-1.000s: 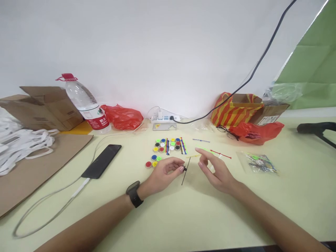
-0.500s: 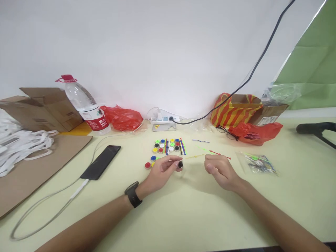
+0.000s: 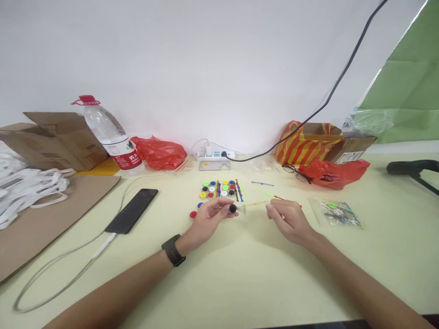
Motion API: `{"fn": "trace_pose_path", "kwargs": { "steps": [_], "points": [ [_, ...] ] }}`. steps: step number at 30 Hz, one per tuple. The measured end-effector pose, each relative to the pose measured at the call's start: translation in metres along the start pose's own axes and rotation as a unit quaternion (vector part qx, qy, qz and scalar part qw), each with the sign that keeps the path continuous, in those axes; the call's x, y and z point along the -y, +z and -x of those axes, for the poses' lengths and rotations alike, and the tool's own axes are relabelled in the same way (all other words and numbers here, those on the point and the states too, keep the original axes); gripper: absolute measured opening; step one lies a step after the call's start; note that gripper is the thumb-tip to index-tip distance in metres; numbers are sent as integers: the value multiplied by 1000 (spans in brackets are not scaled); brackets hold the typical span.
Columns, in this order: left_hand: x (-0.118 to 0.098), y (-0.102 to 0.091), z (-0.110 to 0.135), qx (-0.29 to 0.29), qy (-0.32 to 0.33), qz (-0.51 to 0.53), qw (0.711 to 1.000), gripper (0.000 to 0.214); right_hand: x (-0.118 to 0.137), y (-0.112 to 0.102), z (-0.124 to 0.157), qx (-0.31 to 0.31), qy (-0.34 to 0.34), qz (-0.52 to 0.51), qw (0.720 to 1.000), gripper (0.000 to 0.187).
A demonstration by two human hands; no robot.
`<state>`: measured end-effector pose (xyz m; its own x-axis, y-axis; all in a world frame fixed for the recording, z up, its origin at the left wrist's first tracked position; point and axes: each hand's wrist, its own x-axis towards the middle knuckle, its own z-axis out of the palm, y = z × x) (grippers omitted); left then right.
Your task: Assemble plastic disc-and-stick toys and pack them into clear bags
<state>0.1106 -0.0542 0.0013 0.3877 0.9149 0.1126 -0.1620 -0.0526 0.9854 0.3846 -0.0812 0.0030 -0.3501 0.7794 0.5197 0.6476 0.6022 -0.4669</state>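
Between the thumb and fingertips of my left hand is a small round black disc, its face turned toward me. Just right of the disc is a faint blur that I cannot make out. My right hand is apart from it on the right, fingers curled in and thumb pressed to them; anything inside is hidden. Past my left hand lie several coloured discs in rows, with bundles of thin coloured sticks. A yellow stick and a red stick lie near my right hand.
A clear bag of parts lies to the right. On the left are a phone on a cable, a large bottle and a cardboard sheet. A power strip and red plastic bags sit along the wall.
My left hand has moved slightly up and left, and the black disc has turned to show its round face. My right hand has shifted a little, staying closed.
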Motion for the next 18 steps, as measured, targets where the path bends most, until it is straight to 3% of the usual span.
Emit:
{"fn": "trace_pose_path", "kwargs": {
  "steps": [13,18],
  "points": [
    [1,-4,2,36,-12,62,997,30,4,2,-1,3,-9,11,1000,50],
    [1,-6,2,37,-33,76,996,30,-7,-13,-4,14,17,75,997,45]
  ]
}}
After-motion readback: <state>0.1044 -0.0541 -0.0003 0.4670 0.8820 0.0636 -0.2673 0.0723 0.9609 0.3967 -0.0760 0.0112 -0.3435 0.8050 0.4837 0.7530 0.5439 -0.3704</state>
